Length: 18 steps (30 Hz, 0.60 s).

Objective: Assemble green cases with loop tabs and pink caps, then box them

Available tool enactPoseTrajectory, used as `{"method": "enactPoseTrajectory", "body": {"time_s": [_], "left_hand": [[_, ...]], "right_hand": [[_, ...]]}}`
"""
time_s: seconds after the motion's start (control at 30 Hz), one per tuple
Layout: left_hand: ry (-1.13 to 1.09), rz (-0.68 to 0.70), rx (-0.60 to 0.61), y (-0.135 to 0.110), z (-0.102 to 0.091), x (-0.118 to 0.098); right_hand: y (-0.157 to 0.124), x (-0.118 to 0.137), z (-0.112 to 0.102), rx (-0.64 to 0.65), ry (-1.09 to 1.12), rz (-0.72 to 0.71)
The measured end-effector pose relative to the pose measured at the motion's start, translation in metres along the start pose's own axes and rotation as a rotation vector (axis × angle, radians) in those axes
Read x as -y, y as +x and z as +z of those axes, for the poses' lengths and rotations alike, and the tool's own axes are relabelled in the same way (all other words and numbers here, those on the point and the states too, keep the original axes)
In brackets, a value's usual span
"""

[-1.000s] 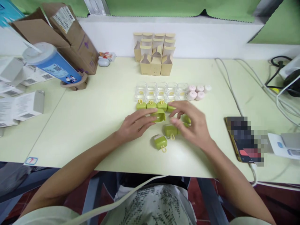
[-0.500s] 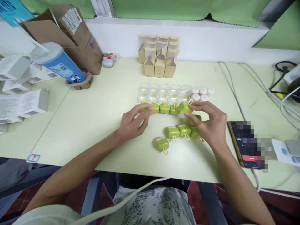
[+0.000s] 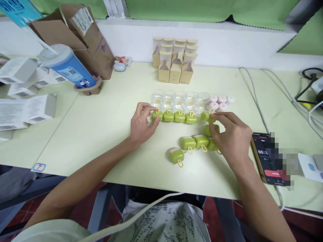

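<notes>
My right hand [image 3: 230, 134] pinches a small green case with a pale yellow loop [image 3: 207, 116] between thumb and fingers, just right of the row's end. At the row's left end, my left hand [image 3: 143, 122] has its thumb and forefinger around the leftmost green case [image 3: 157, 116]. Two more green cases [image 3: 174, 116] and another at the right stand in that row, loops up. Below my right hand, several others lie with loops toward me, partly hidden by it; one green case [image 3: 177, 156] lies apart, nearest the front edge.
Clear plastic cups [image 3: 180, 100] stand in rows behind the green cases, with pale pink round pieces [image 3: 214, 106] to their right. Open cardboard boxes [image 3: 175, 72] stand by the wall. A phone [image 3: 268, 158] and cables lie right; a blue cup [image 3: 72, 70] and white boxes [image 3: 40, 109] are left.
My left hand has moved left to the end case, uncovering the second one. My right hand has drawn its green case slightly right, away from the row. The view has shifted a little.
</notes>
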<state>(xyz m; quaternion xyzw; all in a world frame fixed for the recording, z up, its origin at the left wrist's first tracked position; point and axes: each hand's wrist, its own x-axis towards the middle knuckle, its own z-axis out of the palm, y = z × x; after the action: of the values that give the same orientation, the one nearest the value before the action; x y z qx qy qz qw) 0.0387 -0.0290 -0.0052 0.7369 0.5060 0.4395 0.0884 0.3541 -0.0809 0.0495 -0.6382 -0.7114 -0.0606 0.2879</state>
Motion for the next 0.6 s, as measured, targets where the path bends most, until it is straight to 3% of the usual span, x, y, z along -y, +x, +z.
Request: {"method": "enactPoseTrajectory", "body": {"time_s": [0.13, 0.33, 0.6], "left_hand": [[0.000, -0.008, 0.005, 0.000, 0.001, 0.002], [-0.017, -0.016, 0.015, 0.000, 0.001, 0.003], [-0.010, -0.032, 0.019, 0.000, 0.000, 0.001]], "right_hand": [[-0.001, 0.013, 0.001, -0.029, -0.080, 0.067], [0.000, 0.020, 0.003, 0.032, -0.033, 0.160], [-0.005, 0.013, 0.009, -0.005, -0.164, 0.073]]}}
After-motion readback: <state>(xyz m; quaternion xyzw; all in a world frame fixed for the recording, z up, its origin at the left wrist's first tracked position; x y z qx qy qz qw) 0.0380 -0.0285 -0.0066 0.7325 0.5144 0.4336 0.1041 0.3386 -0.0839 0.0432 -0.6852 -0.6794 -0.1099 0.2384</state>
